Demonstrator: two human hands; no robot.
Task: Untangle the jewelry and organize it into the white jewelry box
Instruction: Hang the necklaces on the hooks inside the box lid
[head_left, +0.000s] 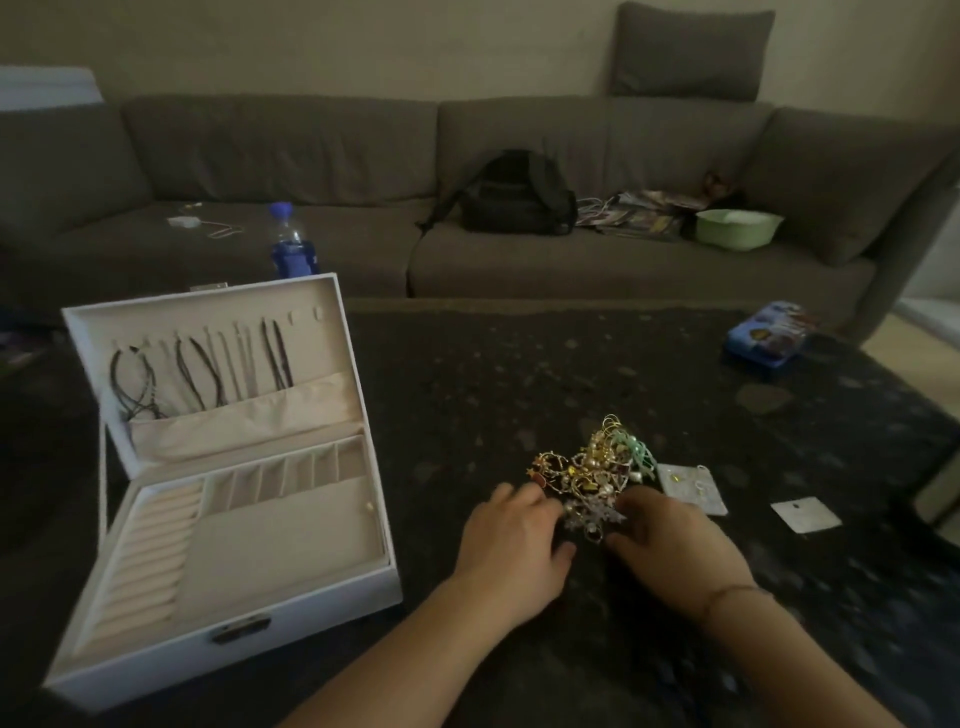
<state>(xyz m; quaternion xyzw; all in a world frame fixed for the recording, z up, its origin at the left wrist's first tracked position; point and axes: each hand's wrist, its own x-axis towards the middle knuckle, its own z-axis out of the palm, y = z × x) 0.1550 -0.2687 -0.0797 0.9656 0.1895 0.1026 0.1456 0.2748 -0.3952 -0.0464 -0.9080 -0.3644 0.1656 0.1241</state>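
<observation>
A dim living room seen from above a dark, speckled table (519, 374). Near the middle of the table lies a tangled heap of jewelry (592, 473): gold chains, pearls, hoops and a bit of green, all knotted together. Two bare hands meet at the near edge of this heap. The left hand (511, 540) rests palm down with its fingers reaching into the left side of the tangle. The right hand (670, 545) comes in from the right with fingers curled at the near side of the heap; whether either hand is actually pinching a piece cannot be told, because the fingertips blur into the jewelry.

To the left stands the white jewelry box (228, 613), open, its lid raised. Several dark necklaces (202, 371) hang from hooks inside the lid, their ends tucked into a cream pocket. The base shows ring rolls on the left, a row of small compartments along the far side, and one large compartment.

Just right of the heap lie two small plastic packets (691, 491). A blue tin (769, 338) sits at the far right of the table. Behind the box stands a water bottle (291, 244). A grey sofa (311, 156) beyond holds a black backpack (514, 195) and a green bowl (737, 228).
</observation>
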